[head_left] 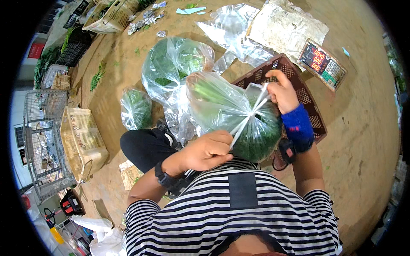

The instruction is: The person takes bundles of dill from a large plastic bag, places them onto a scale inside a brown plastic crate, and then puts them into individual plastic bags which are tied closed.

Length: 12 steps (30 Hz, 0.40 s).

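Note:
A clear plastic bag (218, 100) packed with leafy green vegetables (256, 141) rests in front of my body, over the near side of a brown crate. Its gathered neck is drawn into two twisted white ends. My left hand (209, 150) is closed on one end, at the lower left of the neck. The other end is pinched in my right hand (282, 91), up to the right, and the plastic is stretched taut between them. Beyond it lie a larger filled bag of greens (171, 64) and a smaller one (136, 109) to the left.
The brown perforated crate (314, 104) stands at right, beside a digital scale (322, 64) with a lit display. Loose clear plastic (235, 32) and a dirty white sack (286, 27) lie beyond. At left are a cream basket (85, 141) and a wire cage (45, 141).

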Motion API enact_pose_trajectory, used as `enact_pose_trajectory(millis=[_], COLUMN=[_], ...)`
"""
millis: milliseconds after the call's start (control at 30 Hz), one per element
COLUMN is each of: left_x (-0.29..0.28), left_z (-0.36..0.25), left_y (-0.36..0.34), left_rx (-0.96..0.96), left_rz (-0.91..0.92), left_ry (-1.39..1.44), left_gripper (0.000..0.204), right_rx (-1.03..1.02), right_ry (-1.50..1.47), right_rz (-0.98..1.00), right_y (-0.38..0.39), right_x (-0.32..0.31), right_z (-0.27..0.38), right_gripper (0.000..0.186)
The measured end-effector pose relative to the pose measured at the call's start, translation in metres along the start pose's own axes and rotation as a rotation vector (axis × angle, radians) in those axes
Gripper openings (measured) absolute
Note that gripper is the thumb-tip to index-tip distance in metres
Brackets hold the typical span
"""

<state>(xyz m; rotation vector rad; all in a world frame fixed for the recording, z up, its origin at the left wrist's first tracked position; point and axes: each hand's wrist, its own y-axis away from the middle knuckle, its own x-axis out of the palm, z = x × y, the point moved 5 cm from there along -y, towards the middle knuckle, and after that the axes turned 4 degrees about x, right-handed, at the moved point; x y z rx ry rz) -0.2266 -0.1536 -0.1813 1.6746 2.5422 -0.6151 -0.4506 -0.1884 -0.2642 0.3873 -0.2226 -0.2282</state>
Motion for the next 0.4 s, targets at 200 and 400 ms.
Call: enact_pose_trajectory(millis=[200, 400], left_x=[0.009, -0.025], left_z=[0.034, 0.082], left_y=[0.022, 0.084], left_rx=[-0.042, -0.639], left_rz=[0.033, -0.418], left_ry=[-0.015, 0.544], left_gripper=[0.032, 0.020], right_rx=[0.257, 0.193], right_ry=[-0.042, -0.380], right_rz=[-0.032, 0.192], right_y=[-0.043, -0.036], right_x=[-0.002, 0.054], right_z=[-0.059, -0.017], right_gripper=[0.030, 0.034])
